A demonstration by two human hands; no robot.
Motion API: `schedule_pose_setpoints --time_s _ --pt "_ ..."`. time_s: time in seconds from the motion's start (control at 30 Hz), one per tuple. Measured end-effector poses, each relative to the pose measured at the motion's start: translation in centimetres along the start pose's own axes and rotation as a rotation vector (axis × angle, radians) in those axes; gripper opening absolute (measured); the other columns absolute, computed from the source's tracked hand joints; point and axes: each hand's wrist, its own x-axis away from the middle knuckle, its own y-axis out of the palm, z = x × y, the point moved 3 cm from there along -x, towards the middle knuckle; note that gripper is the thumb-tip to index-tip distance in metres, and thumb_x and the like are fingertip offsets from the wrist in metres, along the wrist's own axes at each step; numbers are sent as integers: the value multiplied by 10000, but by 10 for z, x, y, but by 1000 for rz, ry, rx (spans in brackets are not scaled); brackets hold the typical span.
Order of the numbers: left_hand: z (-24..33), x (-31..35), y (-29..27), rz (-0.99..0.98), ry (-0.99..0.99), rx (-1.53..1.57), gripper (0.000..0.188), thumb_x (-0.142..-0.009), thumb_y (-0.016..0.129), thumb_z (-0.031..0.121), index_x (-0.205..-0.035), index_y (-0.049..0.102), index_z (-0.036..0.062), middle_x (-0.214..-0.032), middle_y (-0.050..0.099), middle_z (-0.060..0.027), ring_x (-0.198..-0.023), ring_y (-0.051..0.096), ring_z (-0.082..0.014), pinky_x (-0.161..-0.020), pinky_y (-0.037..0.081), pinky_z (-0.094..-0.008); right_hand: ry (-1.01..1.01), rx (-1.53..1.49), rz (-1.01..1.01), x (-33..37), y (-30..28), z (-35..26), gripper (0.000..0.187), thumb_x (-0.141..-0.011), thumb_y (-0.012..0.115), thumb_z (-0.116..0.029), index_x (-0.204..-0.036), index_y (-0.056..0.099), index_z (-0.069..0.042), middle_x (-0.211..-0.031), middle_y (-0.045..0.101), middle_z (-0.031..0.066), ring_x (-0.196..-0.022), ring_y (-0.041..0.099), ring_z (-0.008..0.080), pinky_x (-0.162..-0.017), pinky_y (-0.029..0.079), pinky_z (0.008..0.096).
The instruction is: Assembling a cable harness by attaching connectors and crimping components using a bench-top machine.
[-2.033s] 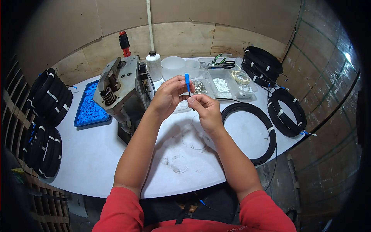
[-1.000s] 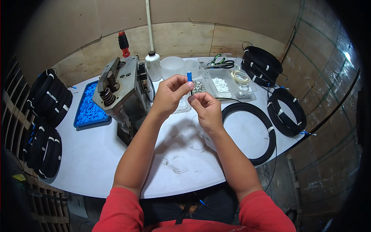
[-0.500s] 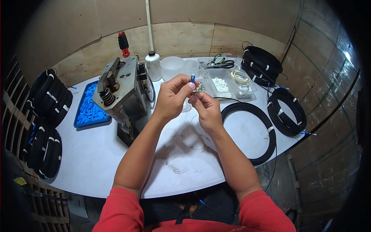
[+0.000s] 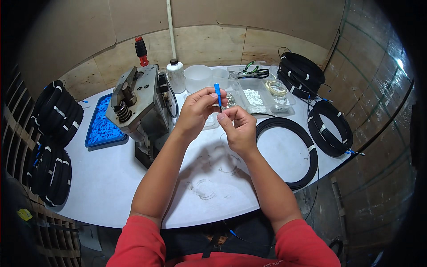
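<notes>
White tbl (image 4: 100, 178) below, L hand (image 4: 197, 111) in fingertip pinch on blue connector (image 4: 217, 91), R hand (image 4: 241, 130) alongside, ditto on blk cable (image 4: 220, 109).

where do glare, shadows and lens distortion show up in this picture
Head view: bright glare on the shiny wall at right; soft shadows on the white table between the forearms; table edge bowed and corners black, fisheye-style; the blue piece at the left hand too small for fine detail.
</notes>
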Motion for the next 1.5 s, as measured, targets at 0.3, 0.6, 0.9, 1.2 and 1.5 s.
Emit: schedule_pose_setpoints --time_s 0.3,0.6,0.9,1.2,1.5 --pt "-4 -3 -9 -36 -73 133 267 -1022 569 159 -1172 674 -35 -1076 691 -109 -1029 656 -208 -924 526 -365 109 -58 -3 -1 4 6 157 -996 726 -162 -939 703 -17 -797 647 -25 -748 534 43 -701 456 232" --pt "-5 -3 -9 -42 -106 119 216 -1027 580 160 -1132 669 -6 -1092 687 -93 -1031 650 -202 -910 529 -352 99 -75 -18 -1 6 13 189 -1034 691 -205 -969 688 -27 -798 645 -21 -740 535 45 -694 455 234" --pt "-6 -4 -13 -42 -92 79 223 -1027 594 179 -1135 680 3 -1071 691 -86 -1014 653 -193 -897 528 -362 110 -85 -23 -1 7 13 188 -1035 686 -205 -978 683 -25 -807 652 -18 -750 549 47 -708 460 234" --pt "-5 -3 -10 -5 -84 62 200 -1014 596 182 -1117 653 20 -1058 678 -82 -1035 634 -186 -956 500 -348 126 -75 -7 0 8 11 184 -1032 688 -197 -973 686 -23 -805 652 -17 -753 548 46 -710 460 235" --pt "-7 -3 -11 -33 -115 81 220 -1027 591 171 -1145 676 5 -1072 685 -86 -1016 650 -190 -889 528 -348 117 -99 3 0 8 15 186 -1036 686 -200 -974 686 -24 -785 638 -27 -734 531 39 -692 450 233"
